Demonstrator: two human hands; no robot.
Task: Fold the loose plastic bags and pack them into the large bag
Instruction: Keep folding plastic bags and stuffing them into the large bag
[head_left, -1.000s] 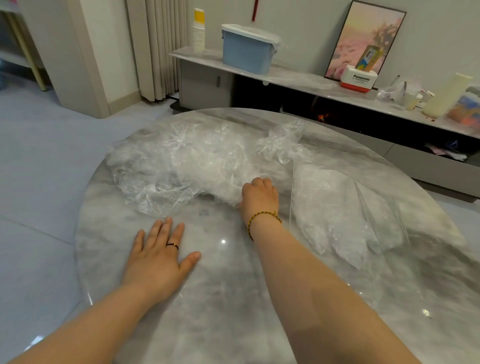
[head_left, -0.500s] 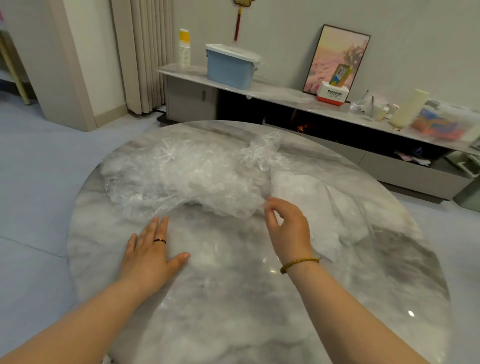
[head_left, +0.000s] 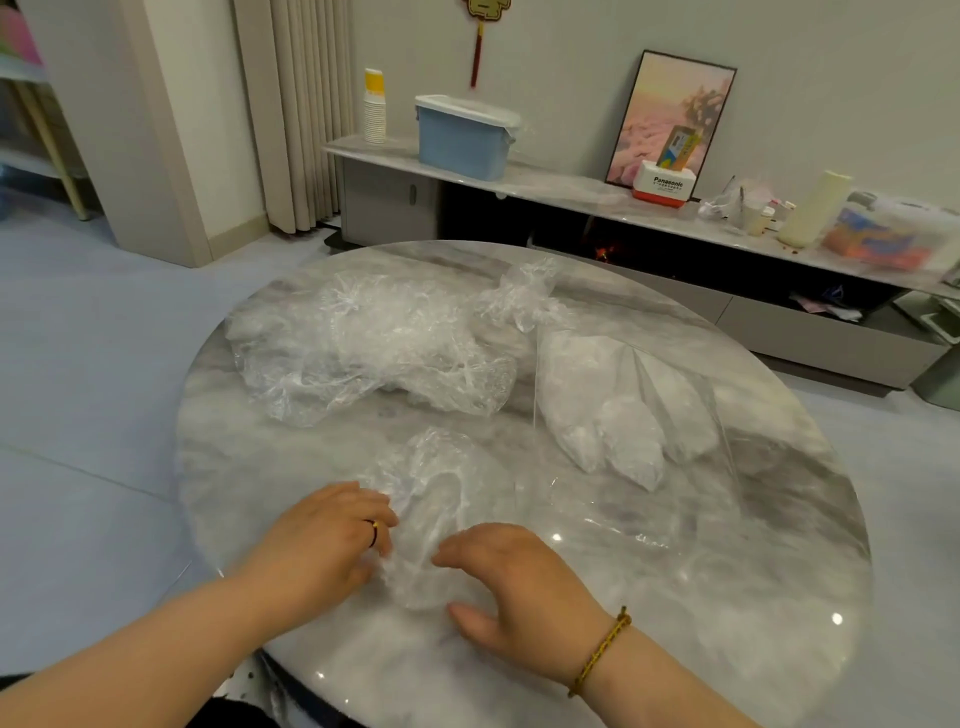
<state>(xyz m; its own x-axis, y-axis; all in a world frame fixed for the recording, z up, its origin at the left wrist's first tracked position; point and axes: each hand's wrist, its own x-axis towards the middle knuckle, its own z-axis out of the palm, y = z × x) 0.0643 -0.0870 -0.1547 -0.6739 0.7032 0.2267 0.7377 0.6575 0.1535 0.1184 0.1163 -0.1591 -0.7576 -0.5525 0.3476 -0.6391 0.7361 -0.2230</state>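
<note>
Loose bag (head_left: 431, 478) now off the pile (head_left: 363, 353), at near table (head_left: 675, 597) edge; left hand (head_left: 322, 535), right hand (head_left: 519, 582) fingers (head_left: 371, 506) curled, gripping it; fold starting.

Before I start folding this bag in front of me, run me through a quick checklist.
1. The single bag lies apart from the pile: ok.
2. The left hand and right hand are both on it: ok.
3. It is flattened: not ok, crumpled.
4. Bare space on the table for folding: ok.
5. Mouth of the large bag open: cannot tell.
</note>
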